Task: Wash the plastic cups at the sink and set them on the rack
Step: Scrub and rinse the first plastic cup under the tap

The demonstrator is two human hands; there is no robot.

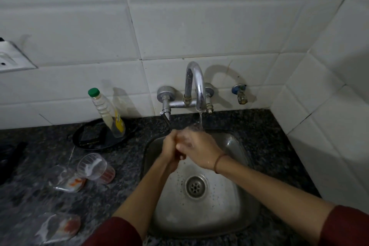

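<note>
Over the steel sink (229, 146), my left hand (171, 147) and my right hand (199, 151) are pressed together under the running tap (196, 86). Both are closed around a clear plastic cup (192, 127). Only its faint rim shows above my fingers, where the water stream hits it. On the counter to the left a clear cup (92, 166) leans against one with red residue (107, 174). Two more dirty cups lie on their sides, one (66, 180) beside that pair and one (60, 227) near the front edge. No rack is in view.
A soap bottle with a green cap (105, 114) stands on a black round tray (99, 136) against the tiled wall. The dark granite counter (269, 126) surrounds the sink. A small valve (240, 94) sticks out of the wall right of the tap, and the side wall is close on the right.
</note>
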